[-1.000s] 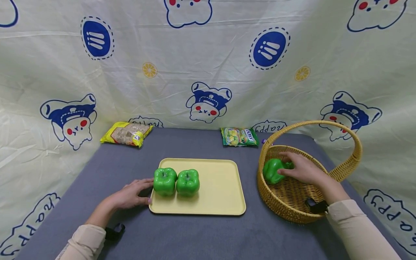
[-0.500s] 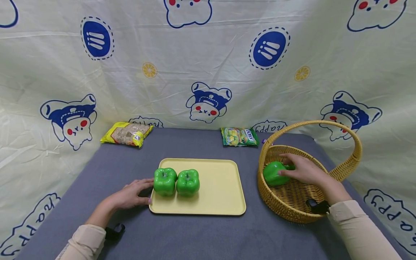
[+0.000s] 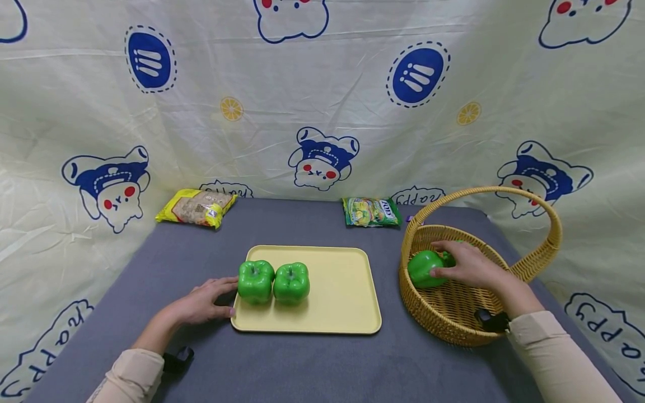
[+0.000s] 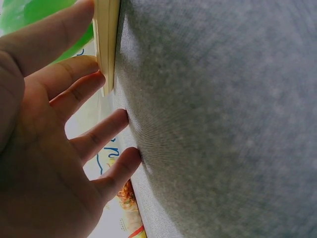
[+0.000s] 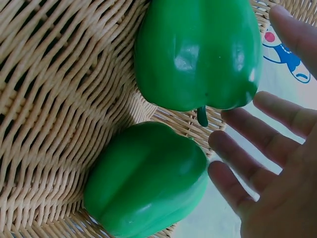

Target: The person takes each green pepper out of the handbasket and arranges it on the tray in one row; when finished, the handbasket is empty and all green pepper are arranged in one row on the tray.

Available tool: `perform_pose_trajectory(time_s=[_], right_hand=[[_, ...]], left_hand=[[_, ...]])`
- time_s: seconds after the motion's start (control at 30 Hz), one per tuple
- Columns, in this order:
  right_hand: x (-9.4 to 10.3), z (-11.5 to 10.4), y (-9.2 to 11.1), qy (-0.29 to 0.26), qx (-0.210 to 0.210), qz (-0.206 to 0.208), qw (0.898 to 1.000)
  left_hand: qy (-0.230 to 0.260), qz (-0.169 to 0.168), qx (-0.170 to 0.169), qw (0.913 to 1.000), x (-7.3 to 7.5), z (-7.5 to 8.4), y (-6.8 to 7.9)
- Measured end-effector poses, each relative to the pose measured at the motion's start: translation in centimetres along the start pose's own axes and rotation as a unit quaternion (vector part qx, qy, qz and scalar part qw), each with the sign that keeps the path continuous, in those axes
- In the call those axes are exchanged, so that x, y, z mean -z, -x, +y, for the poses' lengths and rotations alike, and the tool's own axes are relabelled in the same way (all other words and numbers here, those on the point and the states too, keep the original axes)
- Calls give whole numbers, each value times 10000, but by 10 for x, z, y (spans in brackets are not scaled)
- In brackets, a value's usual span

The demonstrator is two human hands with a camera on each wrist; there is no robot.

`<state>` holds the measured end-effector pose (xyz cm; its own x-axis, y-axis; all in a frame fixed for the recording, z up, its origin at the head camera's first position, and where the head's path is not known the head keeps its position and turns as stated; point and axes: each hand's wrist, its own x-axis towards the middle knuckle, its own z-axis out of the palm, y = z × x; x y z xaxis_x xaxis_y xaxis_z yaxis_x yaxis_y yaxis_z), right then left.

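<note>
Two green bell peppers (image 3: 256, 281) (image 3: 291, 283) stand side by side on the left part of a pale yellow tray (image 3: 337, 291). At the tray's left edge, my left hand (image 3: 204, 302) rests its thumb and fingertips against the rim, fingers spread and fairly straight. My right hand (image 3: 468, 263) reaches into a wicker basket (image 3: 438, 324), beside a green bell pepper (image 3: 424, 270). In the right wrist view its fingers are extended, near this pepper (image 5: 198, 54) and a second one (image 5: 148, 178) in the basket. The head view mostly hides that second pepper behind the hand.
A yellow food packet (image 3: 197, 207) lies at the back left of the grey table (image 3: 302, 369). Farther right is a green snack packet (image 3: 372, 212). The basket's tall handle (image 3: 546, 235) arches above the right arm. A printed cloth (image 3: 322, 73) hangs behind.
The pepper under my right hand has tipped and settled slightly lower in the basket. My right hand has shifted slightly, its fingers looser. The left hand and tray have not moved.
</note>
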<state>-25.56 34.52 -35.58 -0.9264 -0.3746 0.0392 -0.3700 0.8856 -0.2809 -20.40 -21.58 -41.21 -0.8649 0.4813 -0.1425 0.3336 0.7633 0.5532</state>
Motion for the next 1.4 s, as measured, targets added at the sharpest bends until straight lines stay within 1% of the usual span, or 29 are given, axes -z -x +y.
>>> perform_pose_trajectory(time_s=[0.13,0.33,0.5,0.7,0.77,0.93,1.03,1.2,1.33,1.4], right_hand=[[-2,-3,-1,-97,122,-24,9999],[-6,-6,-1,-213,46,-313,9993],[-4,-3,0,-281,87,-361,9989],[-4,0,0,-202,99,-434,9988],[-4,0,0,-213,77,-546,9983],[-7,0,1,-296,-138,-950,9949],[-8,1,1,-323,-245,-1075,9934],[-7,2,1,-322,-218,-1172,9923],[-8,3,2,-328,-101,-1165,9926],[-7,4,2,-435,-112,-1151,9923]], left_hand=[[-3,4,19,10000,0,-1,0],[5,-21,-17,10000,-1,-1,0],[8,-16,25,10000,0,-1,-1],[13,-20,82,10000,0,-1,-1],[27,-33,69,10000,0,-1,-1],[57,-66,70,9999,-1,0,0],[42,-57,43,10000,-1,-1,0],[-13,-12,-20,10000,0,-2,-1],[-33,11,-20,10000,0,-2,-1],[-25,-4,-19,10000,0,-2,-1]])
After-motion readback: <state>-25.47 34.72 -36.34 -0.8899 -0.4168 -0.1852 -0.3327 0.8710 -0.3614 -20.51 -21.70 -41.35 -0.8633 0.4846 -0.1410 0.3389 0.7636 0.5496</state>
